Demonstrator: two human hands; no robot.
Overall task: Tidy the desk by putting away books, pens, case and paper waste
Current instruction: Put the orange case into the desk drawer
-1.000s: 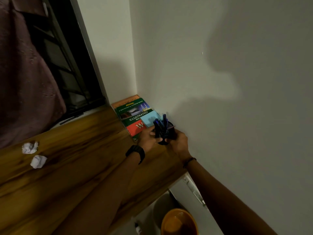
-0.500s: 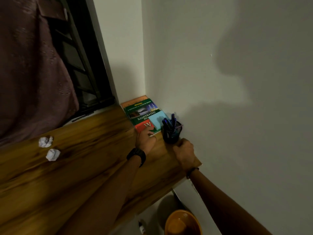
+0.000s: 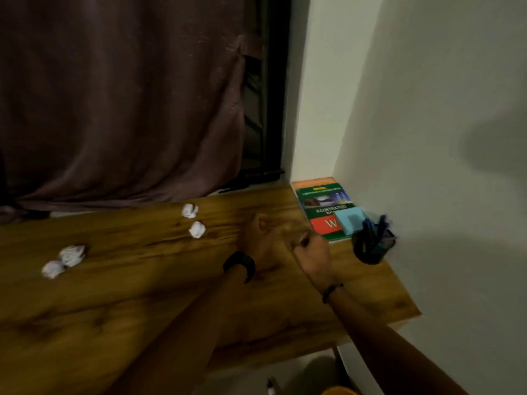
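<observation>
A black pen holder (image 3: 373, 248) full of blue pens stands on the wooden desk (image 3: 142, 303) by the right wall. Behind it a stack of books (image 3: 322, 206) lies flat in the corner, with a light blue case (image 3: 352, 222) on the top cover. Several crumpled paper balls lie on the desk: two mid-desk (image 3: 189, 210) (image 3: 197, 229) and two further left (image 3: 72, 254) (image 3: 52, 269). My left hand (image 3: 261, 242), watch on its wrist, hovers low over the desk with nothing in it. My right hand (image 3: 313, 259) is loosely curled beside it, left of the pen holder and apart from it. Both are blurred.
A dark curtain (image 3: 119, 95) hangs behind the desk's left and middle, with a window frame (image 3: 265, 109) beside it. White walls close off the corner at right. Below the desk's front right edge, the rim of an orange bin (image 3: 339, 391) shows.
Both hands let go of the pen holder, which now stands by the wall, and drew back leftward. The view swung left, bringing more paper balls and the curtain into sight.
</observation>
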